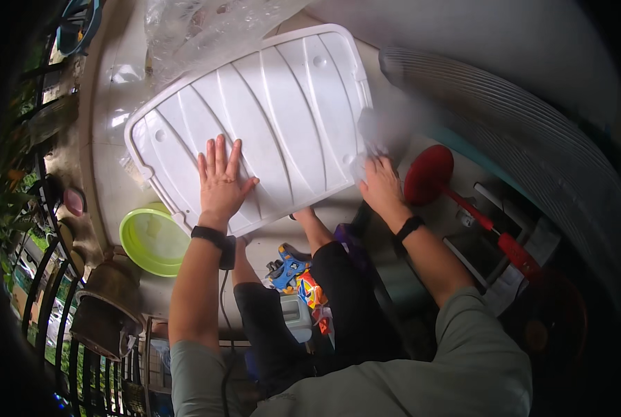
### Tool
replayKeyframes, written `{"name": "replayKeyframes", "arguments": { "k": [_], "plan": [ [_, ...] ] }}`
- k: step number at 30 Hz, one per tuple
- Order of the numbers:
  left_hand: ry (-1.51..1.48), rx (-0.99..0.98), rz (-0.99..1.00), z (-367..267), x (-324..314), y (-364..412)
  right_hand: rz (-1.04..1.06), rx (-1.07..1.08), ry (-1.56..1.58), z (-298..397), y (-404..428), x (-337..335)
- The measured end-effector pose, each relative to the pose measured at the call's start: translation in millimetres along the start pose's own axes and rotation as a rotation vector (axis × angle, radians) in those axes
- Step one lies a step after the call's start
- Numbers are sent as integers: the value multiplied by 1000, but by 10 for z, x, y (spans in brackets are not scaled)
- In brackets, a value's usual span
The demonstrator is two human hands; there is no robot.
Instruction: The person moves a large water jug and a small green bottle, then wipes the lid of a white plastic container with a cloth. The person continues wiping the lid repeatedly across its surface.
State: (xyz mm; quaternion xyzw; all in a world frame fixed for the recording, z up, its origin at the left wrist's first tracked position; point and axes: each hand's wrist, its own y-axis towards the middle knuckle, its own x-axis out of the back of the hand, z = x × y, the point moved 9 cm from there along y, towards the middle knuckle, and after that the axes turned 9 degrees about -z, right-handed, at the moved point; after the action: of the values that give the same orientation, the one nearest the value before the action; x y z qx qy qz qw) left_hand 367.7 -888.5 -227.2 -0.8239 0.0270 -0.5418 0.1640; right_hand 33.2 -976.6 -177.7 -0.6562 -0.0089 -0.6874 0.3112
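A large white plastic storage-box lid [284, 114] with curved ribs lies before me, tilted in the view. My left hand [220, 180] rests flat on its near left part, fingers spread, holding nothing. At the lid's near right corner, my right hand [382, 180] has bent fingers around a crumpled, greyish, translucent thing [365, 161], perhaps a cloth or plastic film; blur hides its exact kind. What lies under the lid is hidden.
Clear plastic wrap [201, 36] lies beyond the lid. A lime-green basin [156, 240] stands at the left, near flowerpots [104, 307] and black railings. To the right are a red plunger-like tool [430, 174] and a ribbed translucent sheet [503, 114]. Colourful packets [310, 289] lie between my legs.
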Motion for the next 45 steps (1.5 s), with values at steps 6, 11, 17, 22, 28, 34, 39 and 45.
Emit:
{"name": "replayKeyframes", "arguments": {
  "k": [6, 11, 17, 22, 28, 34, 39, 45],
  "plan": [
    [7, -10, 24, -51, -18, -14, 136, -616, 327, -1322, -984, -807],
    [17, 13, 12, 32, 4, -28, -89, -359, 143, -852, -63, 325],
    [53, 4, 55, -25, -12, 12, -182, 180, -66, 318, 1178, 692],
    [44, 5, 54, 27, -24, -32, 12, 87, -130, 236, 1082, 409],
    [23, -1, 42, -33, -15, 17, 30, -662, 351, -1129, 84, -37],
    [43, -8, 51, -37, -34, -37, -352, -309, 600, -622, 1089, 125],
    [42, -13, 32, -59, -23, 44, -366, -430, 517, -638, 1346, 40],
    [76, 6, 82, -66, -6, 33, -352, -361, 637, -705, 1346, 92]
  ]
}}
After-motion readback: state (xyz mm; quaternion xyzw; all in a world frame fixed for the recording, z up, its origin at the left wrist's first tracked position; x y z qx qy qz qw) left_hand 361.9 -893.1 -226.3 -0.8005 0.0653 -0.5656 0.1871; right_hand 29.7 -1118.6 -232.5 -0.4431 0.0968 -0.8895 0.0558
